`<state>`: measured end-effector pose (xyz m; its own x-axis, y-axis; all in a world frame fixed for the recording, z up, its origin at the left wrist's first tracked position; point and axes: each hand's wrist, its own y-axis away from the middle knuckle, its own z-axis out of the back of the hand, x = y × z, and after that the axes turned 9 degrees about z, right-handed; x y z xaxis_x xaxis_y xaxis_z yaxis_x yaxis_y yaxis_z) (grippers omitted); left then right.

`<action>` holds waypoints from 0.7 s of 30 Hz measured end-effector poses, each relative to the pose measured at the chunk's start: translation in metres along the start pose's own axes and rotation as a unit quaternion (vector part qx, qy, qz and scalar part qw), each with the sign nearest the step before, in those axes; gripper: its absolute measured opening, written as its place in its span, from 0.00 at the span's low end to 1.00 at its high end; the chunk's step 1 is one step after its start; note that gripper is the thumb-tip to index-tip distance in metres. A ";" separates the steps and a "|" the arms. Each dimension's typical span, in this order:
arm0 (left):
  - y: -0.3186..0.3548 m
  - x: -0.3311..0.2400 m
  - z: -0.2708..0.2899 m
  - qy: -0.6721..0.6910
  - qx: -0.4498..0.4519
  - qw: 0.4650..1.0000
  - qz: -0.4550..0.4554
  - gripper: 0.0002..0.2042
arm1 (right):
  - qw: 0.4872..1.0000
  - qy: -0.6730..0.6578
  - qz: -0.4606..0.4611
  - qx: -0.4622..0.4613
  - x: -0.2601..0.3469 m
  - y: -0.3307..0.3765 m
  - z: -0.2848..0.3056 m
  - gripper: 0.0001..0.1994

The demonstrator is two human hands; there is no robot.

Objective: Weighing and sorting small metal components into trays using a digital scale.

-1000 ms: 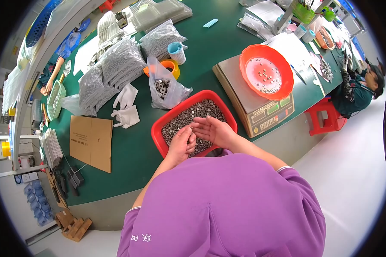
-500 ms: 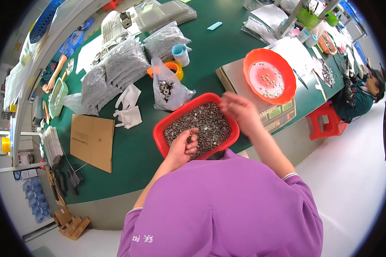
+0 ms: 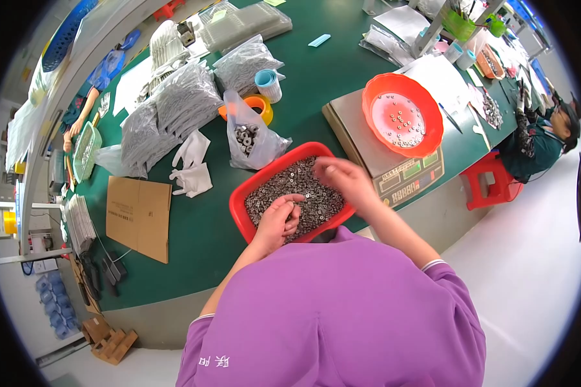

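Observation:
A red tub (image 3: 240,205) full of small ring-shaped metal nuts (image 3: 303,187) stands in front of me at the table's near edge. My left hand (image 3: 279,219) is over its near left part, palm turned up and fingers curled closed; what they hold is too small to make out. Above the right side of the nuts is my right hand (image 3: 343,180), its fingers bent and drawn together, slightly blurred. Whatever is between those fingertips is hidden. An orange-red bowl (image 3: 374,122) with scattered nuts in it rests on a weighing scale (image 3: 348,132) to the right.
Beyond the tub are a clear bag of metal parts (image 3: 246,145), an orange tape roll (image 3: 265,111) and stacked plastic packs (image 3: 168,109). White gloves (image 3: 192,177) and cardboard (image 3: 137,216) lie left on the green table (image 3: 193,264). Another person (image 3: 542,145) sits at far right.
My right hand has moved left and down, from the tub's right rim to over the nuts. My left hand stays almost in place, fingers still curled.

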<state>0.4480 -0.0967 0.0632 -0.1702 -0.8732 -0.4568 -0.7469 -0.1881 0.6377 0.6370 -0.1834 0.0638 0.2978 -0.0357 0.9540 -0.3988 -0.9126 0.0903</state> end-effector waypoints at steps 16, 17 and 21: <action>-0.002 -0.002 0.005 0.040 0.041 0.998 -0.017 0.14 | 0.965 -0.225 -0.127 -0.042 -0.018 0.009 -0.018 0.16; 0.000 -0.003 0.005 0.062 0.040 0.997 -0.006 0.14 | 0.976 -0.187 -0.092 -0.068 -0.005 0.006 -0.011 0.16; 0.004 -0.006 0.004 0.073 0.036 0.997 0.007 0.15 | 0.972 0.140 0.062 -0.181 0.052 -0.012 0.039 0.11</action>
<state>0.4429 -0.0904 0.0659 -0.0896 -0.9325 -0.3499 -0.7901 -0.1474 0.5950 0.6909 -0.1904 0.1012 0.0017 0.0222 0.9998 -0.7109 -0.7031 0.0168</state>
